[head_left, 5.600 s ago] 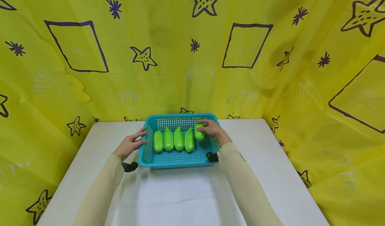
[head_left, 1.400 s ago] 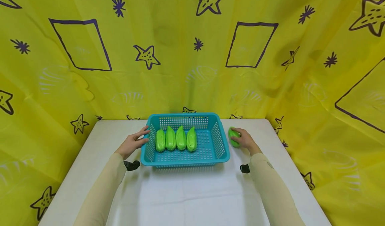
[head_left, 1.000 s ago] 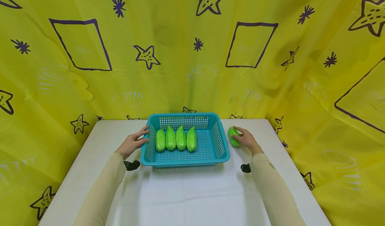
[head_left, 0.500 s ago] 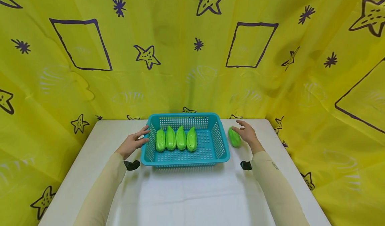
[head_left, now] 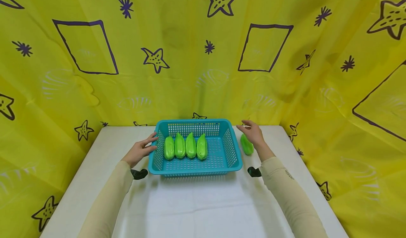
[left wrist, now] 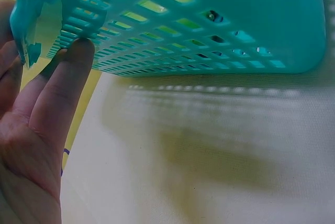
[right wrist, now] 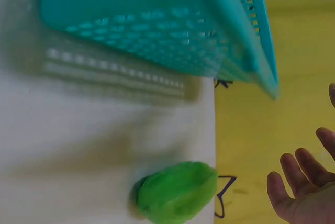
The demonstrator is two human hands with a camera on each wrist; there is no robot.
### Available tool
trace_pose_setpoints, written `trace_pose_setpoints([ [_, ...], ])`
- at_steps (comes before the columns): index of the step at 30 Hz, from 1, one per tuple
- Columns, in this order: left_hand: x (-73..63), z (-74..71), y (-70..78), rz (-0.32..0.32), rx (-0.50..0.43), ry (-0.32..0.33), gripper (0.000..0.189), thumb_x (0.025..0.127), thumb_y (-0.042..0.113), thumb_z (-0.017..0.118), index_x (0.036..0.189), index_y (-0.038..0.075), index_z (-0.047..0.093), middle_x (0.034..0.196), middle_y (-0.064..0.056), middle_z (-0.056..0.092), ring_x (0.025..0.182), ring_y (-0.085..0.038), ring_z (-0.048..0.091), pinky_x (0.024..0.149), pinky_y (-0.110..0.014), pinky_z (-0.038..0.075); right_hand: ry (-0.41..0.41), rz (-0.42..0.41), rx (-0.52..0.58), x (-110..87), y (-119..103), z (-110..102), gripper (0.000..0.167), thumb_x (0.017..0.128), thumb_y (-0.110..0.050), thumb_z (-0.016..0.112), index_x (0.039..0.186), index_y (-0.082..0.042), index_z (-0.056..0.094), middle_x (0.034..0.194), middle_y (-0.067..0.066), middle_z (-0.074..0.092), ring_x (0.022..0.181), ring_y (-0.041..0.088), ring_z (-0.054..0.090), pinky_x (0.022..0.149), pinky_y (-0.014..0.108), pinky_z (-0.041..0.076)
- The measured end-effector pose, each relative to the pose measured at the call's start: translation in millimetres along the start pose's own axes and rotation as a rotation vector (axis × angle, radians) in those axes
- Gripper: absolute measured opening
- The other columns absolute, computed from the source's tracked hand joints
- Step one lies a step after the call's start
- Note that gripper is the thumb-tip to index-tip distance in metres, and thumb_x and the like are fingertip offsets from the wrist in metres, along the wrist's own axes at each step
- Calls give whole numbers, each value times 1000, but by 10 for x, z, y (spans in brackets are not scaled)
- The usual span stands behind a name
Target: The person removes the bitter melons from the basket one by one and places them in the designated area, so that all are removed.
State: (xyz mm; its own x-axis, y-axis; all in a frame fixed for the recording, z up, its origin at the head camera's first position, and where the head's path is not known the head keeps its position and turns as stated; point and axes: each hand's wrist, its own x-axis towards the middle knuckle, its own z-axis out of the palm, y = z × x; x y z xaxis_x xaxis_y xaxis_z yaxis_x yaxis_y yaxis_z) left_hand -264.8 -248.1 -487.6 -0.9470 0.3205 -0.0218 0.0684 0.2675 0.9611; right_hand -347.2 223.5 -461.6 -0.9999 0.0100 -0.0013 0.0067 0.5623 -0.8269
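In the head view a turquoise plastic basket [head_left: 196, 171] stands on the white table, several bright green, ribbed, gourd-like vegetables [head_left: 179, 146] side by side in its left half. My left hand [head_left: 136, 154] holds the basket's left edge; the left wrist view shows fingers [left wrist: 55, 93] on both sides of the rim. One more green gourd-like vegetable [head_left: 246, 145] lies on the table just right of the basket. Above its right side hovers my right hand [head_left: 253, 134], holding nothing, with fingers apart. In the right wrist view this vegetable [right wrist: 177, 192] and the hand [right wrist: 309, 198] are apart.
A yellow curtain [head_left: 184, 93] with dark star drawings hangs behind the table [head_left: 190, 202] and along both sides. The basket's back edge is close to it. A dark camera piece [head_left: 139, 174] sits at the left wrist, another [head_left: 253, 171] at the right.
My right hand carried one green gourd-like vegetable out of the basket to the table on the right. It let go, rose and shifted slightly left. My left hand stays on the basket.
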Motion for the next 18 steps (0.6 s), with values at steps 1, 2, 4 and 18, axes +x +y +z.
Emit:
trace_pose_setpoints([
  [1, 0, -2, 0, 1, -3, -2, 56, 101, 14, 56, 149, -4, 35, 163, -5, 16, 140, -41, 31, 107, -57, 37, -4, -6, -5, -13, -32, 19, 64, 96, -40, 62, 145, -3, 45, 147, 20, 43, 131, 37, 45, 104, 51, 44],
  [2, 1, -2, -3, 1, -7, -4, 56, 101, 14, 56, 149, -4, 35, 163, -5, 15, 140, -41, 30, 107, -57, 37, -9, -11, -9, -27, -62, 38, 64, 96, -40, 62, 145, -3, 45, 147, 20, 43, 130, 37, 45, 104, 52, 44],
  [4, 5, -1, -9, -2, -15, -6, 56, 101, 13, 56, 149, -4, 35, 163, -5, 15, 141, -40, 29, 107, -57, 36, -21, -18, -18, -50, -111, 78, 63, 96, -40, 62, 145, -3, 45, 147, 20, 43, 130, 37, 45, 104, 52, 43],
  [18, 0, -5, 9, -9, -18, -7, 55, 101, 13, 55, 150, -3, 35, 163, -4, 15, 140, -40, 31, 106, -57, 38, -58, -41, 20, -62, -448, 235, 61, 96, -41, 62, 144, -7, 48, 147, 17, 44, 133, 36, 44, 105, 52, 42],
])
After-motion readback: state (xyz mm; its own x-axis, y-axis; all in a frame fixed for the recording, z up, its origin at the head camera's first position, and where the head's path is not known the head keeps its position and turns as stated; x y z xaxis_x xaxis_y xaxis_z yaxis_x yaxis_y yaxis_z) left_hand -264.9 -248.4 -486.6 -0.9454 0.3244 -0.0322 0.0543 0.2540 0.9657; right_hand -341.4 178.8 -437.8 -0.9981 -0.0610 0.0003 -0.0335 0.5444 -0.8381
